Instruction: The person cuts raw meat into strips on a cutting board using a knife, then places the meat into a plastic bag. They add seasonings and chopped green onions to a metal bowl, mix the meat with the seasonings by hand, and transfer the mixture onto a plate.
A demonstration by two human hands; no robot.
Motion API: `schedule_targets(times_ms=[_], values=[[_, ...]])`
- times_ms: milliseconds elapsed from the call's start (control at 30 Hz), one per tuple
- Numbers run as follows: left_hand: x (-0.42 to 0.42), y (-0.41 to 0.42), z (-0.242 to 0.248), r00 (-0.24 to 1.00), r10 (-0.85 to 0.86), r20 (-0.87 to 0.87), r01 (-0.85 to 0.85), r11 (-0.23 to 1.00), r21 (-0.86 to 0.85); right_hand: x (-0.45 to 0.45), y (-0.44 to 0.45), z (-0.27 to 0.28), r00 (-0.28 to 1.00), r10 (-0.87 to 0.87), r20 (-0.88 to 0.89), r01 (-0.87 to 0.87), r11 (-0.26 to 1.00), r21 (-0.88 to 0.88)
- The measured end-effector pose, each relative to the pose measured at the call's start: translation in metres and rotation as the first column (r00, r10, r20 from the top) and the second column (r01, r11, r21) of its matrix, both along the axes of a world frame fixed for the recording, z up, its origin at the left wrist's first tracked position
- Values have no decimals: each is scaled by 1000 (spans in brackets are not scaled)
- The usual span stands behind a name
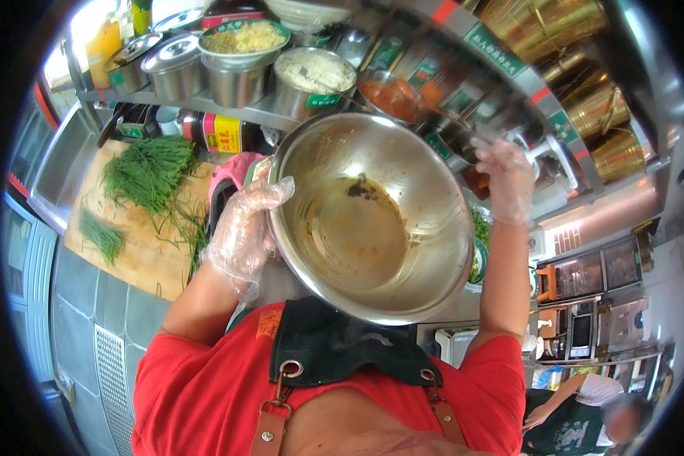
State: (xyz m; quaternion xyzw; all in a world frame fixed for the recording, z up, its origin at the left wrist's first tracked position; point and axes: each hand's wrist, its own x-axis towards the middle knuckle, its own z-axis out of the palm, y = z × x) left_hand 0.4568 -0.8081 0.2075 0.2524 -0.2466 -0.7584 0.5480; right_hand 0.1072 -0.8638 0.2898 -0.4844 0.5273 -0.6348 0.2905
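In front of my chest a large stainless steel mixing bowl (pixel 365 228) is tilted. Brown liquid residue and a dark clump of seasoning lie on its bottom. My left hand (pixel 245 228), in a clear plastic glove, grips the bowl's left rim with the thumb on top. Beyond the right rim, my gloved right hand (pixel 506 176) is raised beside the shelf of condiments. Its fingers are closed around the handle of a metal utensil (pixel 481 137), blurred, whose far end I cannot make out. A pot of red sauce (pixel 390 98) stands left of that hand.
Cut green chives (pixel 151 171) lie on a wooden cutting board (pixel 85 196) at left. Along the steel shelf stand lidded pots (pixel 174 62), minced garlic (pixel 245 39) and a tub of pale powder (pixel 314 71). Brass-coloured buckets (pixel 595 117) hang upper right. A person (pixel 581 416) is lower right.
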Motion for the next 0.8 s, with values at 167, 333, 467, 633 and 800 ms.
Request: schedule_targets(times_ms=[167,333,467,633,800], values=[[-3,-3,-9,998,-59,-12,59,998,-22,19,56,-28,870,79,-486,-82,997,15],[-6,-4,-10,999,-39,18,40,998,-38,14,73,-36,848,125,-516,-201,975,-93],[-6,3,-7,992,68,110,-62,997,-54,19,72,-33,881,66,-469,-36,997,73],[5,13,-2,1000,-7,12,8,1000,-29,16,64,-24,925,120,-360,-26,966,256],[4,8,-25,984,82,156,-58,987,-150,-51,34,-15,960,263,93,-275,949,155]])
